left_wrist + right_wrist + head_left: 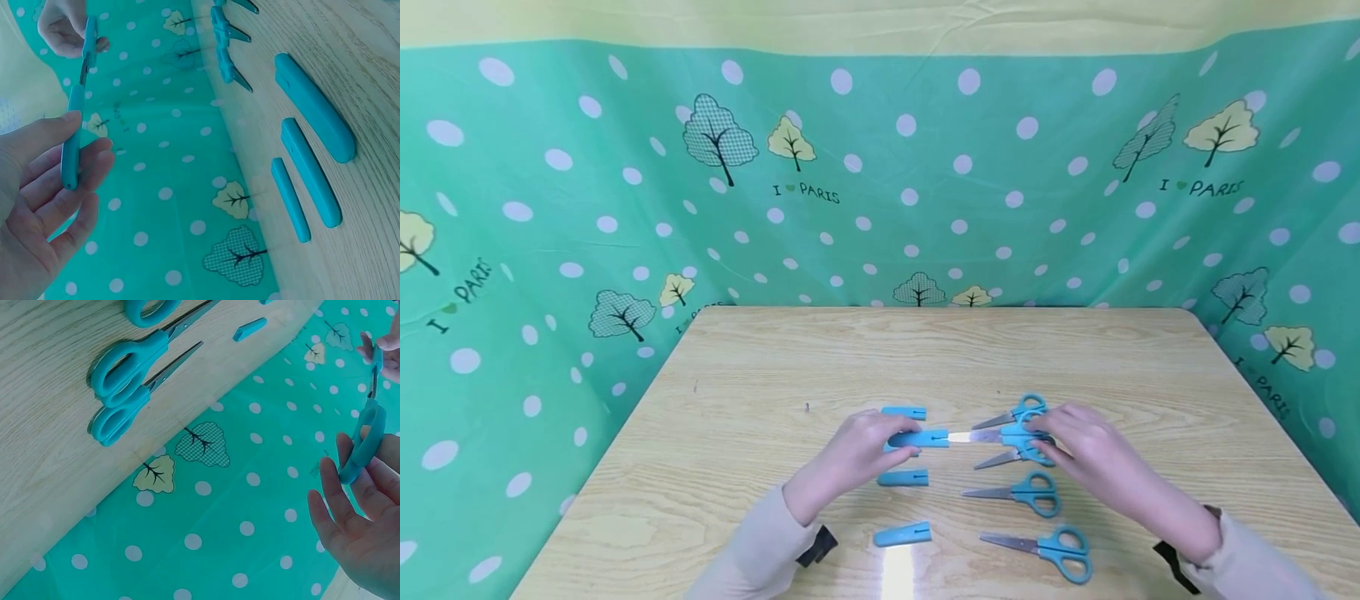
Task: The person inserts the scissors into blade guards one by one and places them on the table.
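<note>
My left hand [856, 452] pinches a blue plastic scissor cover [931, 438] between thumb and fingers, its mouth facing right. My right hand [1092, 450] grips a pair of scissors [364, 440] by its blue handles, the blades pointing left. Both are held above the table, in line with each other. The blade tip is right at the cover's mouth, with much of the metal still showing between cover and handles. In the left wrist view the held cover [73, 144] lies between thumb and fingers.
On the wooden table [760, 358], several blue covers [902, 477] lie in a column at the left. Several blue-handled scissors [1037, 493] lie in a column at the right, blades pointing left. A green dotted curtain [865, 183] hangs behind the table.
</note>
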`<state>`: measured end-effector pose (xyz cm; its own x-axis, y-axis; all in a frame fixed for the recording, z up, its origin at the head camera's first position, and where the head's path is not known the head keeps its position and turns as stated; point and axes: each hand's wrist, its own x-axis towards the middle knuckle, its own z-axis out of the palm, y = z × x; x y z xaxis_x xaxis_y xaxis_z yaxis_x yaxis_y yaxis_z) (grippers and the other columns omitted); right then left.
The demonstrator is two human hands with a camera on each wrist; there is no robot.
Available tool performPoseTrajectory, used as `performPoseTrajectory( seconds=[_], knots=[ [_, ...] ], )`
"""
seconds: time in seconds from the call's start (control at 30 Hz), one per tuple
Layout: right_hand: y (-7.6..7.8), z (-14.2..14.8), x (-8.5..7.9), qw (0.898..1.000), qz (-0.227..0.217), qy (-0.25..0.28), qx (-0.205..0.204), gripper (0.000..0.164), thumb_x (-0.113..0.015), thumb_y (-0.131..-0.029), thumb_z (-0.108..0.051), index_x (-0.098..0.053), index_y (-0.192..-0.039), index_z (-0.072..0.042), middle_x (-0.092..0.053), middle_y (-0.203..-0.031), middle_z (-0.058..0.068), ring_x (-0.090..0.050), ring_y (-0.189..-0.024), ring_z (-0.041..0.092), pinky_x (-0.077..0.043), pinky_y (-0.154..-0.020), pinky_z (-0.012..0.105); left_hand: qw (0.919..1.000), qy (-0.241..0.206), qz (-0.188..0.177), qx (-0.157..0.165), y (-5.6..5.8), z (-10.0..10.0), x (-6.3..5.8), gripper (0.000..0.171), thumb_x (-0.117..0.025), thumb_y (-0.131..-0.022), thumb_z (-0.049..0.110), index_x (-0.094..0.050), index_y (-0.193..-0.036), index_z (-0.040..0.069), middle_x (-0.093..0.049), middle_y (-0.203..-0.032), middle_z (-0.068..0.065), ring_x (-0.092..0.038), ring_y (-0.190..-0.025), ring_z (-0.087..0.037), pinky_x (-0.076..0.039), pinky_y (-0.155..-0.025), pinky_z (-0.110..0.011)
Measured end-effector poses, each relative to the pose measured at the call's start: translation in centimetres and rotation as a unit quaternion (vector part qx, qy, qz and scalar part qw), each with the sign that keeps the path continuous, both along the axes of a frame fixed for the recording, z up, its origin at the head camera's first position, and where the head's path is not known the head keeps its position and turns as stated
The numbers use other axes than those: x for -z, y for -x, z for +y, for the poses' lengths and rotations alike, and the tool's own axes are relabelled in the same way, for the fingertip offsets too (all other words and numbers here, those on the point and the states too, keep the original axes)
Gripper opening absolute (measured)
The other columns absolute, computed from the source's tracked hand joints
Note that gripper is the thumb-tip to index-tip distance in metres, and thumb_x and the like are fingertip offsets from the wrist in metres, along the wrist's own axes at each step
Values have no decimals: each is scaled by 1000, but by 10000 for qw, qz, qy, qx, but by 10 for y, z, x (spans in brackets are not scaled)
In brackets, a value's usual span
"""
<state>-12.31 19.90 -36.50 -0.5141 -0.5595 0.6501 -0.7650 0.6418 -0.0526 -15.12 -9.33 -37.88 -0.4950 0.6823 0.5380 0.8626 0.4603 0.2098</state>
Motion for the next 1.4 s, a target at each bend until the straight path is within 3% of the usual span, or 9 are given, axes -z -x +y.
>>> performPoseTrajectory(
  seconds=[0.17,0.5,0.7,1.1,1.23,1.4],
  knots=[
    [0,-3,1,9999,-120,-34,-20,50,-28,-93,-40,-64,-85,-7,-62,-79,-2,-57,-73,13,-51,-60,29,10000,96,-10,-8,-1,5,-2,22,-72,-72,15,-66,-91,6,-68,-85,-1,-63,-74,-7,-48,-67,-14],
    [0,-9,2,9996,-212,34,-172,47,-32,-92,-40,-65,-87,-8,-62,-80,-3,-55,-73,11,-48,-59,22,9997,189,-110,93,-2,13,-4,19,-72,-73,16,-66,-89,6,-67,-80,1,-61,-67,-4,-46,-65,-12],
    [0,-12,3,9995,-264,-5,-172,48,-31,-92,-41,-65,-88,-8,-62,-81,-3,-56,-74,12,-49,-60,24,9998,150,-67,149,-4,17,-6,18,-71,-74,14,-66,-89,6,-67,-80,0,-60,-65,-4,-45,-62,-8],
    [1,-16,4,9994,-240,70,-220,49,-29,-93,-40,-65,-88,-7,-64,-82,-3,-56,-75,12,-49,-62,26,9996,7,-24,277,-5,18,1,20,-67,-78,11,-63,-96,1,-65,-82,-3,-60,-71,-6,-44,-66,-5],
    [1,-17,4,9995,-244,69,-194,50,-29,-93,-40,-66,-88,-7,-64,-82,-2,-57,-76,13,-50,-63,27,9992,216,190,294,-8,18,0,22,-65,-79,11,-62,-98,0,-65,-87,-5,-62,-80,-10,-45,-76,-9],
    [0,-19,3,9993,-196,154,-262,48,-30,-93,-38,-65,-87,-7,-63,-80,-3,-56,-74,12,-48,-62,21,9982,325,427,282,-12,20,-2,22,-65,-79,11,-62,-97,-1,-66,-86,-6,-63,-80,-11,-46,-75,-9]
  ],
)
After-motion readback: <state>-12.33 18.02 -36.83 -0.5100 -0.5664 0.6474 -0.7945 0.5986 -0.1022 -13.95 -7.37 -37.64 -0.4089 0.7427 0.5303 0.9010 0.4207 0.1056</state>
